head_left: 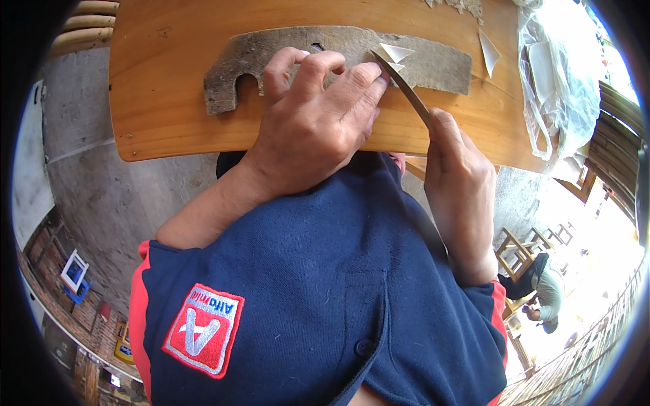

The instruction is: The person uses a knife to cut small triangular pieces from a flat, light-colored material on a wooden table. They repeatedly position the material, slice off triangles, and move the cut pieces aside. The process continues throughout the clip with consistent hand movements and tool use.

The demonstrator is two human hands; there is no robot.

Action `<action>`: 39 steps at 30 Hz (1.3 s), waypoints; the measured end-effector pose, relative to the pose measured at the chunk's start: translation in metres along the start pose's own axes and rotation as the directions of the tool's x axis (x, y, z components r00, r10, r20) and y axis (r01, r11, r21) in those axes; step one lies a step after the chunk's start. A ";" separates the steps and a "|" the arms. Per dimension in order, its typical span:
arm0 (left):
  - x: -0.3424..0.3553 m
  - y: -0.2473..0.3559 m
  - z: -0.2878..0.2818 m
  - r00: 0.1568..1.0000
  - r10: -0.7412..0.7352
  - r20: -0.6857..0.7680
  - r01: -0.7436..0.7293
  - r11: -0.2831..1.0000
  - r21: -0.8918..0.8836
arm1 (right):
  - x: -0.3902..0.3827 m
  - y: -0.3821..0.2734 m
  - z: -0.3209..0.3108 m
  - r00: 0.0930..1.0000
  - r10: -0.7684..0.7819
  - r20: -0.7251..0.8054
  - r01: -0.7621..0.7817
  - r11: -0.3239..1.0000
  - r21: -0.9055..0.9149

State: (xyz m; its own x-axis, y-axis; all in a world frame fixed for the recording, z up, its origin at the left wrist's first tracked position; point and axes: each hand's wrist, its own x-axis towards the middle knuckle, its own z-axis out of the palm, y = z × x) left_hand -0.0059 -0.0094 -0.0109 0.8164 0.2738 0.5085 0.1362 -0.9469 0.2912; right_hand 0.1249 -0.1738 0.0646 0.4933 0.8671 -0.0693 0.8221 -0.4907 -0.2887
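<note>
The right hand (462,169), grip wrapped around a knife (411,94), held it beside white triangular pieces (397,52) at the frame's upper centre; the left hand (318,122) arched over a wooden board (437,65), its grip unclear.

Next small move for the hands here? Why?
Probably ease the left hand slightly back before the right hand moves the knife: the left's nearest fingertip sits right beside the blade, over the board. A white triangle lies just across the blade. Whether finger and blade touch isn't clear.
</note>
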 end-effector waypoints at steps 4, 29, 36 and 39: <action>0.001 0.000 -0.002 1.000 -0.007 0.001 0.007 1.000 0.006 | -0.002 0.002 0.001 1.000 0.021 -0.009 -0.021 0.999 0.029; 0.014 -0.001 -0.006 0.996 -0.069 0.056 0.077 0.984 -0.162 | -0.004 0.023 -0.009 0.993 0.111 0.026 -0.111 0.898 0.425; 0.017 -0.003 -0.012 0.996 -0.038 0.081 0.054 0.976 -0.209 | -0.006 0.028 -0.007 0.989 0.146 -0.002 -0.132 0.902 0.412; 0.012 -0.004 -0.015 0.997 -0.019 0.076 0.036 0.975 -0.219 | -0.010 0.031 -0.007 0.990 0.144 0.010 -0.133 0.886 0.443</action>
State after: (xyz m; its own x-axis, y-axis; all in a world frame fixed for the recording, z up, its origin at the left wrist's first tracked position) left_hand -0.0045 0.0004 0.0061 0.8539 0.2785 0.4396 0.0392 -0.8767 0.4794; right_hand 0.1479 -0.1982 0.0628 0.6035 0.7884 -0.1192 0.5371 -0.5124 -0.6700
